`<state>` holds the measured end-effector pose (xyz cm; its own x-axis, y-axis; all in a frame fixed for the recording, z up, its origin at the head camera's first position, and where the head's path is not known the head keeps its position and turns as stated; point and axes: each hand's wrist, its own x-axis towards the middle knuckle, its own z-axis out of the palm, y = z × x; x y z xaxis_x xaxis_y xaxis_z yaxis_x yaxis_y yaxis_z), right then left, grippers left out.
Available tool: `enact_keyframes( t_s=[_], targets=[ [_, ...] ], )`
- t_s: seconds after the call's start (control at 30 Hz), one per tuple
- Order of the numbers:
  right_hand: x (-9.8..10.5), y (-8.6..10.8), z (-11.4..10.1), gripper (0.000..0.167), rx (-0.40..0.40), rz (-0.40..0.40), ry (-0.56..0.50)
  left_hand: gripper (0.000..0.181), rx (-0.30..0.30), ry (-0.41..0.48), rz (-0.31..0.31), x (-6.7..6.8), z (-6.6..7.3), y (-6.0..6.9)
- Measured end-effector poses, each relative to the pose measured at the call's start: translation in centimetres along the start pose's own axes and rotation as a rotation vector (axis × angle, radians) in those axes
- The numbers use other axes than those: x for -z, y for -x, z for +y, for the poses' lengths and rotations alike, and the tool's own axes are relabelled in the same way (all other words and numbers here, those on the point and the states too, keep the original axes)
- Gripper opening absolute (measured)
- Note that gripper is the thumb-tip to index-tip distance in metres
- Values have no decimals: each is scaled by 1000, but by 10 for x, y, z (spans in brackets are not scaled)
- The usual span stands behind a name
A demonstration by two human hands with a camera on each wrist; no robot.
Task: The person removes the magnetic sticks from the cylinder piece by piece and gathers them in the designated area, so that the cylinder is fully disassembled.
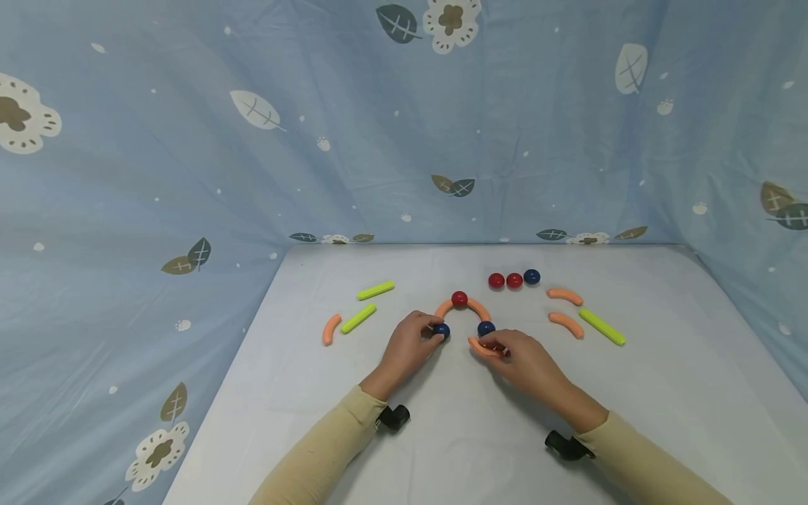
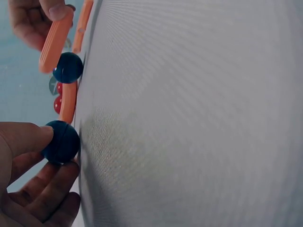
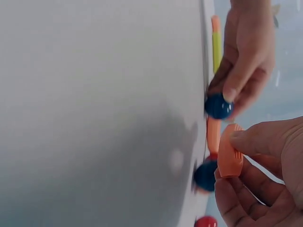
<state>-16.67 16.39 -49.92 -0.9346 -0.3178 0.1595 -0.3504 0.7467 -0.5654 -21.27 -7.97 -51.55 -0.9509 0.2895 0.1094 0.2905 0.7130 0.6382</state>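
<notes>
My left hand [image 1: 407, 347] pinches a blue ball [image 1: 443, 331] between thumb and fingers, at the left end of an arch on the table. That arch has two curved orange sticks [image 1: 480, 309] joined to a red ball [image 1: 459, 299] at its top, with a second blue ball [image 1: 486, 327] at its right end. In my right hand [image 1: 533, 365] I grip another curved orange stick [image 3: 230, 158], its end close to the second blue ball. The left wrist view shows this stick held above the table; whether it touches that ball I cannot tell.
Behind the arch, two red balls [image 1: 496, 281] and a blue ball [image 1: 532, 277] stand in a row. Two curved orange sticks [image 1: 566, 325] and a straight green stick [image 1: 602, 327] lie right. Two green sticks [image 1: 358, 318] and an orange one [image 1: 331, 330] lie left.
</notes>
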Motion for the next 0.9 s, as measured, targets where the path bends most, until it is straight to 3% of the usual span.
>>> enact_keyframes(
  t_s=[0.23,0.47,0.7,0.9],
  targets=[
    [19,9,21,32,-36,54,11,32,5,10,3,-1,-1,0],
    [36,5,44,31,-66,94,32,32,10,12,0,-1,0,0],
    [37,-4,67,27,-189,104,30,31,12,32,-1,-1,-1,0],
    [36,-7,80,27,-212,115,45,32,23,33,-3,-2,-1,-1]
  ],
)
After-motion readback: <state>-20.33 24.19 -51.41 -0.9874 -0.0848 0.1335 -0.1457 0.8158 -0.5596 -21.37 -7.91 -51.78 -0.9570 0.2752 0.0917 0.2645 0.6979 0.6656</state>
